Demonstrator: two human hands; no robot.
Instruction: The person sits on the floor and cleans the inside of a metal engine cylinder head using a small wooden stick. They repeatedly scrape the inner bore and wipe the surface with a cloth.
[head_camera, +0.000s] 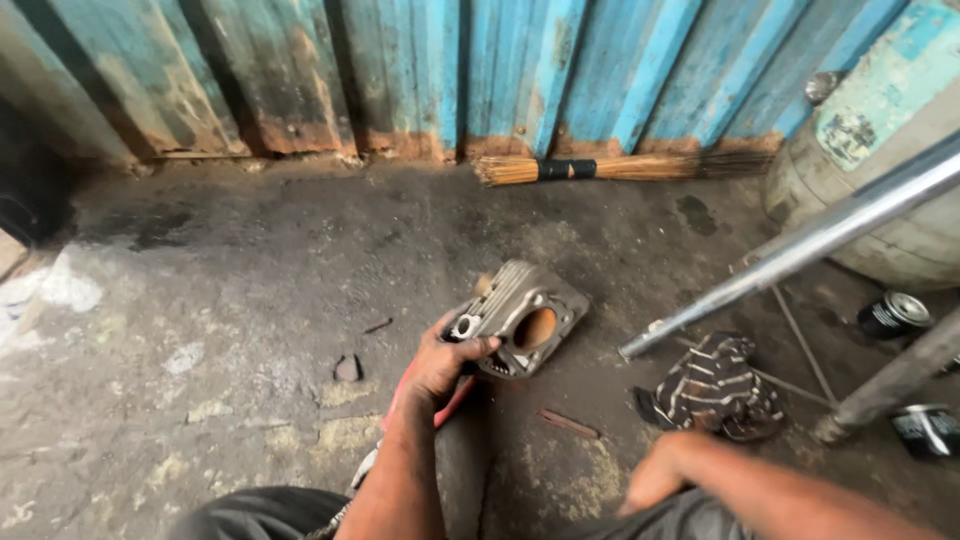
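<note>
A view from above looks down at a person's two bare arms over a dirty, oil-stained concrete floor (250, 300). The left hand (445, 365) reaches forward and grips the near edge of a grey metal engine cylinder block (525, 315), thumb across the top face and fingers curled underneath. The block is tilted up off the floor near the centre of the view, its large round bore (535, 328) facing up and showing a rusty orange inside. Cooling fins run along its far side. A red object, partly hidden, lies under the left wrist; what it is cannot be told.

The right hand (655, 475) sits low at the near right, resting at the person's knee with its fingers turned out of sight, so whether it is closed or loose cannot be told. It holds nothing that can be seen.

Just beyond the right hand lies a crumpled striped rag (715, 385). A shiny metal tube (800, 245) slants across the right side above the rag. Two small dark cans (893, 315) stand on the floor at far right. A straw broom (600, 168) lies at the foot of a blue corrugated metal wall (450, 70). A pale drum (880, 140) stands in the upper right corner.
</note>
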